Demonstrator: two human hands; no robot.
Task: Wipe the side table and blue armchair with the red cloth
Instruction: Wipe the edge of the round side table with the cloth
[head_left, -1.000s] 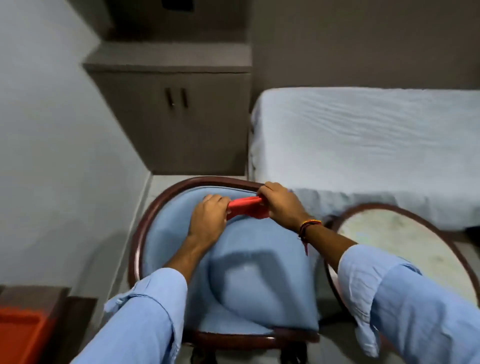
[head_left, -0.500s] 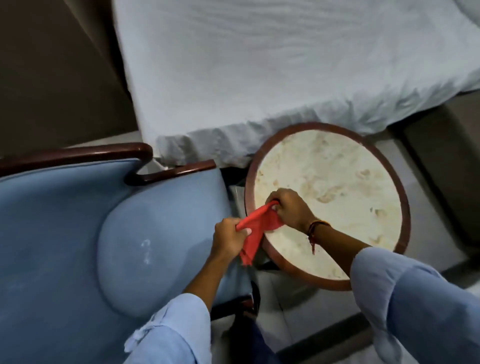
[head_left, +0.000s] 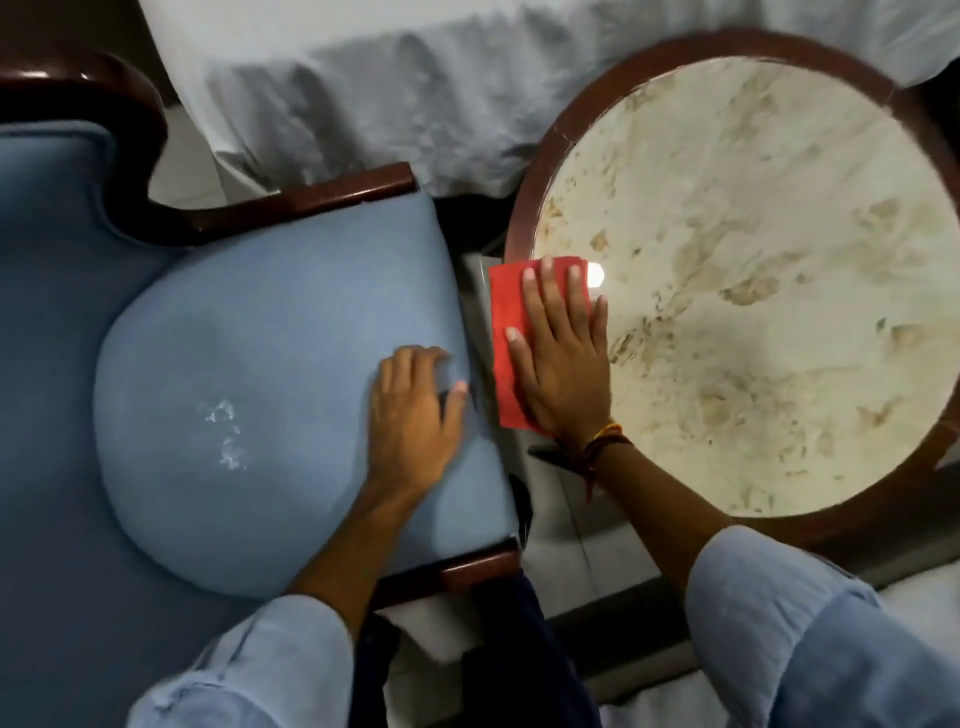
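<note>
The red cloth (head_left: 506, 332) lies folded flat over the left edge of the round side table (head_left: 753, 260), which has a stained marble top and a dark wooden rim. My right hand (head_left: 561, 358) presses flat on the cloth with fingers spread, hiding most of it. The blue armchair (head_left: 249, 338) fills the left of the view, its seat cushion ringed by a dark wood frame. My left hand (head_left: 415, 415) rests palm down on the cushion's right edge, holding nothing.
A bed with a white sheet (head_left: 415, 78) runs along the top, close behind the chair and the table. A narrow gap of floor (head_left: 561, 545) separates chair and table. White smudges (head_left: 226, 431) mark the seat cushion.
Both hands held the bunched cloth between chair and table. Now the cloth lies flat on the table's edge under my right hand, and my left hand has let go and rests on the seat cushion.
</note>
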